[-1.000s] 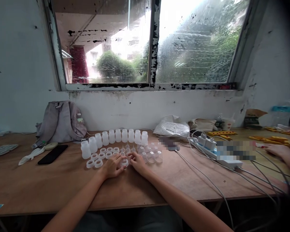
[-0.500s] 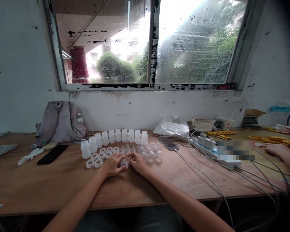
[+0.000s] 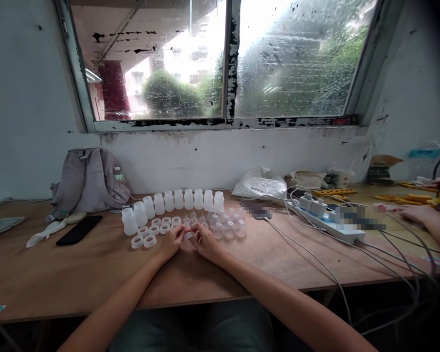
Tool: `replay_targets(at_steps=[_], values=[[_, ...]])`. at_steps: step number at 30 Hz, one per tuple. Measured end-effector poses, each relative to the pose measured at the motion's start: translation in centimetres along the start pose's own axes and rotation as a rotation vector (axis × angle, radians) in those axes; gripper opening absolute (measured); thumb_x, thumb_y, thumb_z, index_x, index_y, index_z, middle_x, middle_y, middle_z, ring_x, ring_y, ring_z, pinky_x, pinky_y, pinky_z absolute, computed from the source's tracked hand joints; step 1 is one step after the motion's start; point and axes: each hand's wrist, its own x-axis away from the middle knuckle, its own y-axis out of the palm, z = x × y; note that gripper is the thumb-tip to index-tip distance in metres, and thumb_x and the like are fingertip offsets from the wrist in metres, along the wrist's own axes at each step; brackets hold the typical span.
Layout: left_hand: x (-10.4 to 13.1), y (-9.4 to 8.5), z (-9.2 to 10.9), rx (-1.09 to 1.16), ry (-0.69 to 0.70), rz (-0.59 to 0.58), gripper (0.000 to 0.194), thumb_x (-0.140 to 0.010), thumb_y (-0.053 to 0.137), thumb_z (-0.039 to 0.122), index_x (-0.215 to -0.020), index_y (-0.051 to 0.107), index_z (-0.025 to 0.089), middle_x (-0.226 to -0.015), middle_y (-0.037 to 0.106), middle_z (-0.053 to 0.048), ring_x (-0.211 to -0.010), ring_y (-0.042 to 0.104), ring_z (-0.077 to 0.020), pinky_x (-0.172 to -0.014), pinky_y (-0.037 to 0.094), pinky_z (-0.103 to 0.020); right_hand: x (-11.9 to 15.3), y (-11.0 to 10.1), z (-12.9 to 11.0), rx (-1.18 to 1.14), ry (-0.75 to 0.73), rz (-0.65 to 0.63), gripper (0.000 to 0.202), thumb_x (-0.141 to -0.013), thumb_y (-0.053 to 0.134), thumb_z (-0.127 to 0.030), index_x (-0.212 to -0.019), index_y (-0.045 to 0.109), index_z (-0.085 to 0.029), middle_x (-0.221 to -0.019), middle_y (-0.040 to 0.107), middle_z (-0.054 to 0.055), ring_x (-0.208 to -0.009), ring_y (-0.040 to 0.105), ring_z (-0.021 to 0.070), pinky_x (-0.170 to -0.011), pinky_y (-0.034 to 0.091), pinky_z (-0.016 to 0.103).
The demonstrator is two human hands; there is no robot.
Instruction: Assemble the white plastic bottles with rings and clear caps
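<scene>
Between my left hand (image 3: 174,239) and my right hand (image 3: 205,240) is a translucent white screw ring (image 3: 189,236), pinched in the fingers of both. Whether a teat sits inside the ring is too small to tell. Just beyond my fingers stand clear bottle teats (image 3: 193,218), partly hidden. Loose white screw rings (image 3: 149,241) lie left of my left hand. To the right of my right hand are clear domed caps (image 3: 229,230). Behind all these, frosted white baby bottles (image 3: 169,201) stand upright and uncapped in a curved row.
A black phone (image 3: 79,230), a white strip (image 3: 46,233) and a grey backpack (image 3: 90,181) are at the left. Rightward lie another phone (image 3: 262,214), a white power strip (image 3: 326,225) with trailing cables, and a silvery bag (image 3: 260,186). Another person's hand (image 3: 418,213) rests far right.
My hands have gone from reaching down around a clear piece on the table to pinching a screw ring together. The view has tilted slightly downward.
</scene>
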Motion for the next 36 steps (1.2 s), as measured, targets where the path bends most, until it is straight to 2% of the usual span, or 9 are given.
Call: replay_targets(at_steps=[4,10,14,20,27,31,33,36], values=[[0.2,0.0,0.7,0.123,-0.067,0.036,0.030,-0.084,0.036,0.037,-0.103,0.049,0.018,-0.069,0.057,0.000,-0.058,0.054,-0.0116,-0.056,0.043,-0.024,-0.2,-0.1,0.2,0.078,0.059,0.114,0.009,-0.069,0.045,-0.014,-0.076,0.041,-0.019,-0.065,0.045,-0.003,-0.056,0.042,0.0102,-0.055,0.035,0.022],[0.4,-0.1,0.8,0.126,-0.004,-0.104,0.019,-0.079,0.042,0.024,-0.093,0.052,0.018,-0.084,0.059,-0.002,-0.076,0.056,-0.0139,-0.068,0.045,-0.026,-0.7,-0.5,0.5,0.080,0.128,0.141,0.009,-0.065,0.042,-0.014,-0.071,0.039,-0.020,-0.062,0.041,-0.004,-0.055,0.040,0.0109,-0.053,0.031,0.022],[0.4,0.2,0.2,0.221,-0.031,-0.172,0.026,-0.070,0.045,0.011,-0.094,0.049,0.019,-0.082,0.059,-0.001,-0.078,0.057,-0.0140,-0.070,0.046,-0.027,-1.0,-0.6,1.0,0.089,0.113,0.127,0.011,-0.060,0.040,-0.012,-0.067,0.037,-0.020,-0.060,0.038,-0.005,-0.055,0.037,0.0107,-0.052,0.029,0.021],[0.5,0.3,-0.2,0.237,-0.033,-0.200,0.036,-0.063,0.042,0.005,-0.095,0.049,0.019,-0.083,0.057,-0.001,-0.077,0.056,-0.0137,-0.071,0.046,-0.028,-1.1,-0.4,1.7,0.080,0.141,0.122,0.014,-0.057,0.041,-0.011,-0.067,0.035,-0.020,-0.058,0.035,-0.006,-0.053,0.035,0.0102,-0.051,0.027,0.021],[0.7,-0.1,1.4,0.140,-0.024,-0.215,0.039,-0.063,0.043,0.004,-0.099,0.049,0.019,-0.081,0.058,-0.001,-0.075,0.057,-0.0128,-0.073,0.047,-0.028,-1.0,-0.3,1.8,0.113,0.189,0.137,0.016,-0.060,0.041,-0.011,-0.073,0.042,-0.020,-0.056,0.037,-0.006,-0.053,0.037,0.0106,-0.051,0.027,0.021],[0.6,0.2,1.8,0.068,-0.022,-0.174,0.038,-0.070,0.042,0.008,-0.106,0.049,0.021,-0.088,0.060,-0.002,-0.080,0.057,-0.0135,-0.072,0.047,-0.027,-1.1,-0.5,1.6,0.094,0.218,0.161,0.018,-0.062,0.043,-0.013,-0.079,0.046,-0.019,-0.056,0.038,-0.006,-0.052,0.040,0.0112,-0.052,0.030,0.021],[0.2,0.0,1.6,0.001,0.017,-0.107,0.034,-0.075,0.041,0.014,-0.108,0.049,0.022,-0.094,0.059,-0.003,-0.084,0.056,-0.0146,-0.073,0.046,-0.028,-1.2,-0.8,1.3,0.068,0.242,0.179,0.022,-0.064,0.041,-0.013,-0.085,0.049,-0.018,-0.057,0.041,-0.005,-0.053,0.042,0.0117,-0.053,0.032,0.022],[-0.6,-1.8,0.9,-0.154,0.095,0.051,0.029,-0.078,0.041,0.020,-0.106,0.050,0.022,-0.101,0.057,-0.004,-0.092,0.053,-0.0167,-0.079,0.043,-0.031,-1.1,-1.2,1.0,0.030,0.238,0.168,0.030,-0.065,0.038,-0.010,-0.090,0.053,-0.019,-0.065,0.051,-0.002,-0.057,0.046,0.0123,-0.057,0.036,0.023]])
